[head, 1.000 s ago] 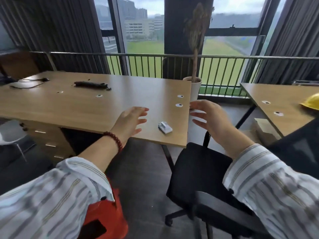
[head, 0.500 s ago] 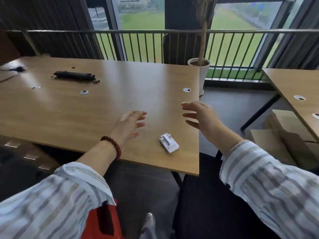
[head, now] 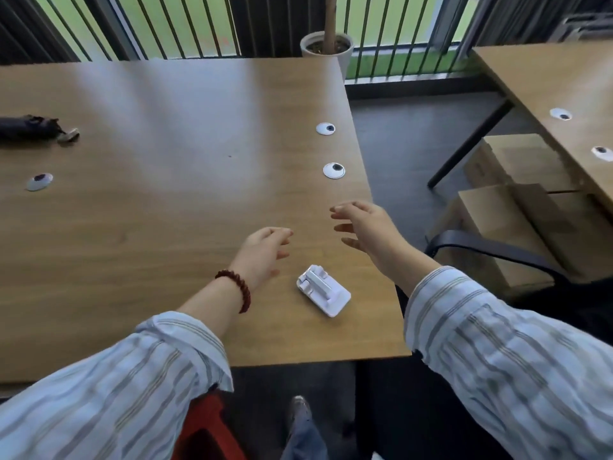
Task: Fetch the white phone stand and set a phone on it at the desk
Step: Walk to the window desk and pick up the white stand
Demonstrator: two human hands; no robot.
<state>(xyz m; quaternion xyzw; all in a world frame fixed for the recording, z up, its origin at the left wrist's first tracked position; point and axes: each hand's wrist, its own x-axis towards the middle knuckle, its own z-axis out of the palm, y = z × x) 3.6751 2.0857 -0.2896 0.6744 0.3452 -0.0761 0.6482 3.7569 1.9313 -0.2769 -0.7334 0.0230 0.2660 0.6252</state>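
Observation:
A small white folded phone stand [head: 323, 289] lies flat on the wooden desk [head: 159, 194], near its front right corner. My left hand [head: 263, 252] hovers just left of and beyond the stand, fingers apart, holding nothing. My right hand [head: 365, 227] hangs above the desk's right edge, beyond the stand and to its right, also open and empty. Neither hand touches the stand. No phone is in view.
A black folded object [head: 28, 127] lies at the desk's far left. White cable grommets [head: 334, 170] dot the top. A potted plant [head: 326, 48] stands behind the desk by the railing. Right: a black chair arm [head: 491, 250], cardboard boxes [head: 517, 207], a second desk [head: 564, 81].
The view has tilted down and come closer to the desk. Both hands have reached forward over the desk, on either side of the stand.

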